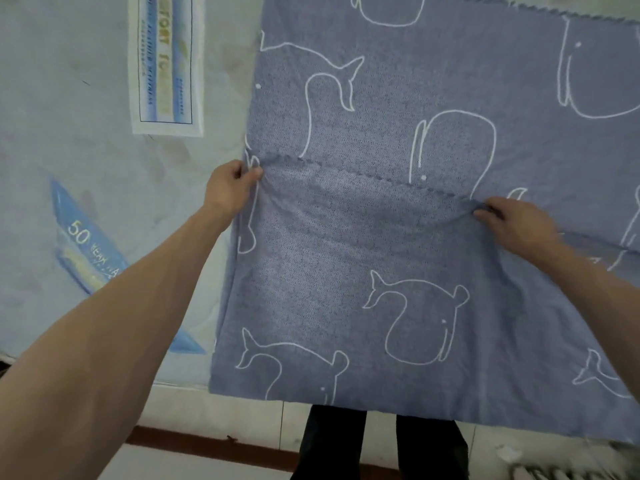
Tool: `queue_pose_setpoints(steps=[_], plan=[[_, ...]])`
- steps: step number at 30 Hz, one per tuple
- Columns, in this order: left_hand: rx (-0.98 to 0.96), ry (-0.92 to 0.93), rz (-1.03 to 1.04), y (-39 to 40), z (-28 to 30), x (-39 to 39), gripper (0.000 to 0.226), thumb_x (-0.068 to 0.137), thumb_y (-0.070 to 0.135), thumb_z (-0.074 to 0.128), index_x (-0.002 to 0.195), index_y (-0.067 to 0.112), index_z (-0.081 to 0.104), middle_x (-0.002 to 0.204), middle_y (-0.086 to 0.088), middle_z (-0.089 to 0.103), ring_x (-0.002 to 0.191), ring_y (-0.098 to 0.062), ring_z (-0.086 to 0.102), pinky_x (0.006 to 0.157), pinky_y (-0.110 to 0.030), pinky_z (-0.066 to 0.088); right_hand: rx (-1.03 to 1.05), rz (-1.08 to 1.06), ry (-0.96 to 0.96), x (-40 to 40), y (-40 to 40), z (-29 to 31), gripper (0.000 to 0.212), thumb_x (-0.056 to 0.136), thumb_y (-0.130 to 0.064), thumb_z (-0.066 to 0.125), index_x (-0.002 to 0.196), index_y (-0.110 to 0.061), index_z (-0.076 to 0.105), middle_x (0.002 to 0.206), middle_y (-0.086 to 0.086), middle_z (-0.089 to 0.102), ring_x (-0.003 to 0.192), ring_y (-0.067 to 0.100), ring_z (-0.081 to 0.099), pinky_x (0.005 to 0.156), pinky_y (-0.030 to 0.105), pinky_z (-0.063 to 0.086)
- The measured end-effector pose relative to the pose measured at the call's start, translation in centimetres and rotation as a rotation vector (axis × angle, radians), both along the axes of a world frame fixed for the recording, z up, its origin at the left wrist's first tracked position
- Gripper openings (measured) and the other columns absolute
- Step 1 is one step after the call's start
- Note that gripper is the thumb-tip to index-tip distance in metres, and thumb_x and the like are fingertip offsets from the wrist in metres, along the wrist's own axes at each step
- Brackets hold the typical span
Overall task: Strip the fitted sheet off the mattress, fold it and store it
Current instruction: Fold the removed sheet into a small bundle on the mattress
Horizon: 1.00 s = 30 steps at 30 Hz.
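The left hand (231,184), just left of centre in the frame, pinches the fitted sheet (398,237) at its left edge, thumb on top and fingers curled under the cloth. The right hand (512,225), at centre right, grips the same hem further along, fingers closed over a bunched bit of fabric. Between the two hands runs the hem (363,173), a wavy stitched line crossing the middle of the frame, with the near layer of the sheet folded up to it and sagging slightly below it.

The sheet is blue-grey with white outline drawings of whales. It fills the centre and right of the frame, lying on the mattress (69,150), and its lower edge hangs over the mattress's near side at the bottom of the frame. Its far edge, at the upper right, is also wavy.

The bare mattress shows at the left, pale blue, with a rectangular printed label (165,64) at upper left and a blue corner label (86,251) reading "50 YEAR" at the left. At the bottom, dark trouser legs (377,445) stand on a pale floor (194,462).
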<state>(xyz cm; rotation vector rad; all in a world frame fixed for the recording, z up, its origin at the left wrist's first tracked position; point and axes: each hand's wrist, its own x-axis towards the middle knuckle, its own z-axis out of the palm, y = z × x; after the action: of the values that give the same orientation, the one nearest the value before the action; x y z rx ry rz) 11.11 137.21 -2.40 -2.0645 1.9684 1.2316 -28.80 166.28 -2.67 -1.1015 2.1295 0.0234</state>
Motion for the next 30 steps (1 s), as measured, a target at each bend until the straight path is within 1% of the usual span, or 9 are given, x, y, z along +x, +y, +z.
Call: queue_pose_setpoints(steps=[2,5,7,11,14,17,21,26,30], plan=[[-0.207,0.009,-0.059,-0.3,1.4,-0.7,0.032,0.099,0.039,0.055,0.082,0.013,0.055,0.071,0.0,0.055,0.068,-0.02,0.049,0.059,-0.033,0.029,-0.158,-0.025,0.121,1.1,0.3,1.9,0.025,0.103,-0.025,0.052,0.094,-0.005,0.062,0.081,0.025,0.067,0.076,0.044,0.064,0.064,0.042,0.044],[-0.435,0.178,0.034,-0.8,4.3,-2.8,0.03,0.102,0.044,0.047,0.089,0.019,0.054,0.07,0.01,0.055,0.067,-0.013,0.053,0.061,-0.032,0.038,-0.338,-0.183,0.319,1.8,0.6,5.3,0.031,0.101,-0.027,0.047,0.106,-0.004,0.067,0.084,0.031,0.069,0.075,0.05,0.067,0.067,0.048,0.05],[-0.507,0.254,0.079,-1.8,6.0,-4.5,0.024,0.102,0.046,0.047,0.09,0.027,0.055,0.072,0.013,0.058,0.068,-0.004,0.053,0.063,-0.028,0.041,-0.413,-0.261,0.383,0.8,-0.2,7.5,0.038,0.096,-0.026,0.042,0.112,-0.003,0.068,0.087,0.034,0.069,0.077,0.053,0.066,0.069,0.051,0.05],[-0.598,0.289,0.066,-6.8,7.8,-9.3,0.021,0.102,0.047,0.046,0.09,0.033,0.054,0.068,0.02,0.055,0.063,0.006,0.05,0.056,-0.015,0.036,-0.61,-0.316,0.504,-3.9,-5.2,10.1,0.029,0.103,-0.023,0.045,0.112,-0.005,0.067,0.085,0.031,0.068,0.074,0.05,0.064,0.064,0.049,0.047],[-0.565,0.235,0.058,-11.7,6.6,-11.8,0.027,0.102,0.047,0.047,0.087,0.026,0.052,0.065,0.017,0.05,0.057,0.005,0.044,0.054,-0.021,0.032,-0.617,-0.181,0.525,-8.4,-11.6,9.6,0.035,0.105,-0.039,0.039,0.107,-0.013,0.063,0.084,0.027,0.068,0.073,0.047,0.064,0.064,0.048,0.051],[-0.47,0.198,0.071,-15.7,4.3,-13.1,0.03,0.1,0.046,0.05,0.082,0.021,0.05,0.067,0.014,0.049,0.059,0.003,0.04,0.054,-0.022,0.032,-0.4,-0.028,0.392,-12.5,-17.7,7.0,0.039,0.104,-0.044,0.039,0.1,-0.011,0.059,0.092,0.03,0.067,0.082,0.047,0.064,0.075,0.05,0.053],[-0.378,0.23,0.078,-19.3,1.0,-15.2,0.03,0.098,0.042,0.056,0.075,0.024,0.051,0.068,0.012,0.049,0.061,-0.004,0.04,0.056,-0.024,0.033,-0.258,-0.106,0.221,-14.6,-21.8,1.9,0.03,0.105,-0.029,0.046,0.095,-0.005,0.061,0.107,0.03,0.066,0.098,0.044,0.061,0.083,0.042,0.045],[-0.352,0.176,0.071,-21.9,-3.2,-16.9,0.029,0.098,0.043,0.057,0.083,0.018,0.059,0.065,0.007,0.05,0.058,-0.008,0.041,0.055,-0.028,0.031,-0.314,-0.246,0.226,-15.3,-24.2,-3.2,0.031,0.105,-0.032,0.043,0.094,-0.007,0.057,0.101,0.027,0.065,0.089,0.039,0.058,0.076,0.038,0.039],[-0.29,0.166,0.064,-23.4,-6.0,-18.7,0.028,0.098,0.044,0.059,0.093,0.018,0.069,0.079,0.0,0.064,0.068,-0.015,0.052,0.06,-0.028,0.04,-0.296,-0.127,0.296,-16.5,-24.8,-5.6,0.035,0.106,-0.034,0.042,0.102,-0.005,0.061,0.097,0.029,0.067,0.091,0.046,0.061,0.089,0.051,0.046]])
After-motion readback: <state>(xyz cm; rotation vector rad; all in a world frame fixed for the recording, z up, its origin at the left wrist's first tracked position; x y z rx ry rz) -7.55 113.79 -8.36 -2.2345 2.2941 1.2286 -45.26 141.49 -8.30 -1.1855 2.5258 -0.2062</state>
